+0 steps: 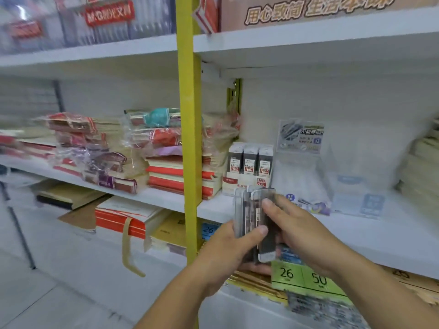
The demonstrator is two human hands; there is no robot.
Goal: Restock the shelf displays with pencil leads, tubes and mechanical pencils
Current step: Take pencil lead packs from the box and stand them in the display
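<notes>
Between both hands, just in front of the shelf's edge, a bundle of clear lead cases [251, 217] stands upright, dark leads showing through the plastic. The left hand [225, 248] grips the bundle from below and the side, its thumb laid across the front. The right hand [299, 231] holds the opposite side, its thumb pressed near the top of the cases. Just behind them, on the white shelf [356, 229], a display box [249, 167] holds three rows of packed leads marked HB 0.5. Beside it on the right sits a clear stand [301, 160] with a printed card. A yellow upright [190, 138] rises left of the box, with notebook stacks [164, 157] beyond it. Green price tags [306, 277] reading 26 and 50 sit under the hands.
</notes>
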